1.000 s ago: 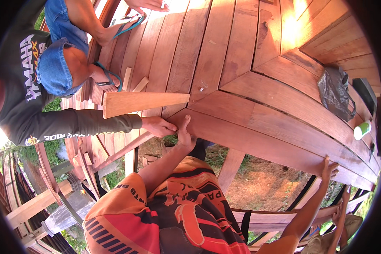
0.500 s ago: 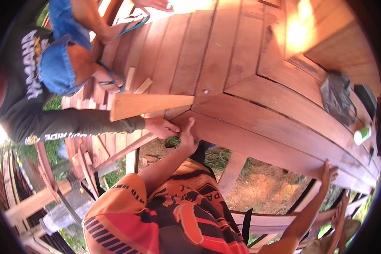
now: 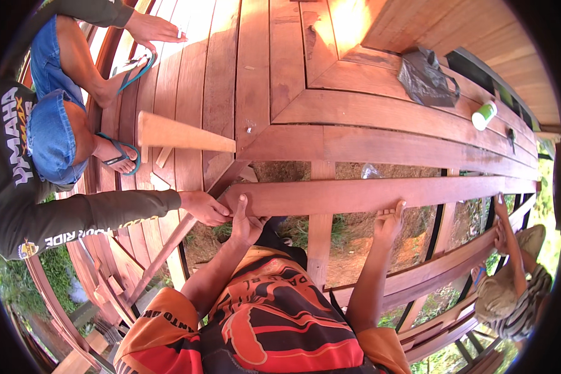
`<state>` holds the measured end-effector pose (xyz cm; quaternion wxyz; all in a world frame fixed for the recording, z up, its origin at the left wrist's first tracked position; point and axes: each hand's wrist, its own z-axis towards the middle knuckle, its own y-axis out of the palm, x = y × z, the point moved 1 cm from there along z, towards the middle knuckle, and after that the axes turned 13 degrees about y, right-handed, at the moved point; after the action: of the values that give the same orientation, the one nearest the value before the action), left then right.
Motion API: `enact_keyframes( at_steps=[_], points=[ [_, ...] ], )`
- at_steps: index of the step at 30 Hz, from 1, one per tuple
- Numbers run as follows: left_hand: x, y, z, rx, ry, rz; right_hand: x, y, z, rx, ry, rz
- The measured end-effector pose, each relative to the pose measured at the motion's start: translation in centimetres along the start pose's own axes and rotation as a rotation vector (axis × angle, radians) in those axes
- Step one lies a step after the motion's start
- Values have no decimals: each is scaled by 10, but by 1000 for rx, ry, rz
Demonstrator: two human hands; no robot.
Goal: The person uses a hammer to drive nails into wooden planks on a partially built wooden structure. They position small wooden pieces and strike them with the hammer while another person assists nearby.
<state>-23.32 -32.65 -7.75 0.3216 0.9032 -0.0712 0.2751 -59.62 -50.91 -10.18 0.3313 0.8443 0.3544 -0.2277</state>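
A long reddish-brown wooden plank [image 3: 330, 198] lies across in front of me, apart from the deck edge. My left hand [image 3: 248, 225] grips its near edge close to the left end, thumb up on the face. Further right, my right hand [image 3: 389, 221] holds the same edge with its fingers curled around it. A co-worker's hand [image 3: 207, 207] in a dark sleeve touches the plank's left end beside my left hand. Another person's hand [image 3: 500, 209] is at the far right end.
Wooden decking [image 3: 380, 142] spreads beyond an open gap with soil below and a crossing joist [image 3: 320, 249]. A tapered wood piece [image 3: 184, 134] lies at left near the crouching co-worker's sandalled foot [image 3: 119, 156]. A black plastic bag [image 3: 427, 78] and green-white container [image 3: 484, 116] rest on the deck.
The plank has come away from the deck edge toward me, opening a gap. My right hand has shifted left along it. The view has turned, and the person at right shows more.
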Motion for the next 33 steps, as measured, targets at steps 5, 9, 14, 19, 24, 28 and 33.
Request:
enact_keyframes(
  at_steps=[5,9,14,19,24,28,33],
  points=[
    [-16,-16,-45,-14,-68,63,5,-33,-11,150,9,58],
    [-35,-49,-89,-42,-330,72,3,-76,-10,265,42,-16],
    [-44,-109,-135,-351,-574,175,7,-133,-33,242,-38,-298],
    [60,-164,-225,-398,131,455,25,-174,-99,204,-180,-697],
    [219,-328,-217,599,943,642,-7,-184,-123,217,-475,-941],
    [329,-436,-152,885,933,1407,-45,-188,-133,242,-651,-981],
    [359,-430,-96,759,808,1559,-35,-221,-237,471,-810,-933]
  ],
)
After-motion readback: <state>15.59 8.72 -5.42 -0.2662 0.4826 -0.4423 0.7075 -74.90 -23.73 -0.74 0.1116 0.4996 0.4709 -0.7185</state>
